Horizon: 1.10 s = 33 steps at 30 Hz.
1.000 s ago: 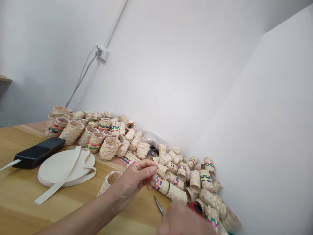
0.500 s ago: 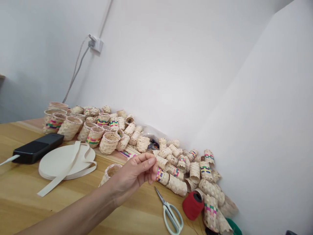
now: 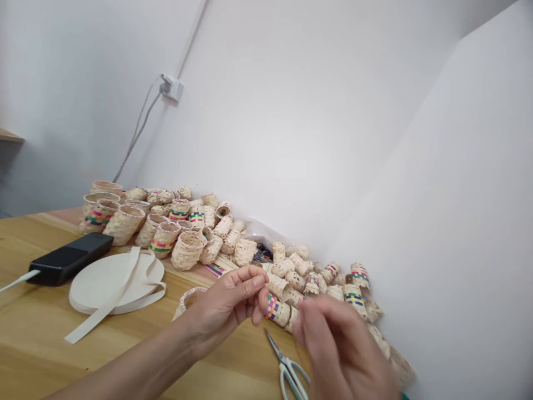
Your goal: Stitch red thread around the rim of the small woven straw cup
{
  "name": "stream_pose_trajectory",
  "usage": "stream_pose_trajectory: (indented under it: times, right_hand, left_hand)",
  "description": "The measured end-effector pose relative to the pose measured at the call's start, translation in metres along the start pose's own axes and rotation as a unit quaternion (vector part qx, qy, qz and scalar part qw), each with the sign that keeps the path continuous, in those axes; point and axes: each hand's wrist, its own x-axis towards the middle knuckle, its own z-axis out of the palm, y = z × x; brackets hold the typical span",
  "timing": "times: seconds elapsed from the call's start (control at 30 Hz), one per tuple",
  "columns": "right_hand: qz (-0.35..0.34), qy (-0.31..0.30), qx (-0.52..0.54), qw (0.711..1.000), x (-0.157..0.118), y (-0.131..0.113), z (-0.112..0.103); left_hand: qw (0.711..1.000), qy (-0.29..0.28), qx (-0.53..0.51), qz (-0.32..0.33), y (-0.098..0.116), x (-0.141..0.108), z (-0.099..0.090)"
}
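Note:
My left hand point(image 3: 237, 303) is raised over the table, thumb and forefinger pinched on a thin needle-like thing point(image 3: 267, 270) that points up. To its right, my right hand point(image 3: 343, 347) is close to the camera and blurred, its fingers bent together; whether it holds anything cannot be made out. The two hands are apart. Scissors point(image 3: 287, 366) with pale handles lie on the table between them. Behind my left wrist stands a small woven basket point(image 3: 189, 297), partly hidden.
Many small woven baskets point(image 3: 187, 250) are heaped along the wall. A roll of pale ribbon point(image 3: 112, 283) and a black device point(image 3: 70, 256) with a white cable lie on the wooden table point(image 3: 33, 328) at the left. A wall socket point(image 3: 172, 90) holds plugs.
My right hand has come into view at the lower right and covers the red thread spool. My left hand keeps its pinch. The view has shifted slightly.

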Motion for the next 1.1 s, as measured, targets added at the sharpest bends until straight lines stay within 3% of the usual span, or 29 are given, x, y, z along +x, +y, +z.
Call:
stream_pose_trajectory:
  times: [0.13, 0.23, 0.87, 1.1]
  right_hand:
    - [0.037, 0.006, 0.002, 0.999, 0.019, 0.006, 0.032]
    - [0.044, -0.016, -0.006, 0.999, 0.018, 0.009, 0.040]
    - [0.055, -0.030, 0.015, 0.998, 0.016, 0.010, 0.039]
    - [0.100, -0.007, 0.066, 0.993, 0.015, 0.006, 0.044]
  left_hand:
    - [1.000, -0.015, 0.004, -0.001, -0.002, 0.000, 0.004]
    - [1.000, -0.023, 0.010, 0.000, -0.003, 0.001, 0.005]
    - [1.000, -0.009, 0.015, 0.005, -0.002, 0.001, 0.002]
    - [1.000, -0.004, 0.009, 0.004, -0.001, 0.002, 0.004]
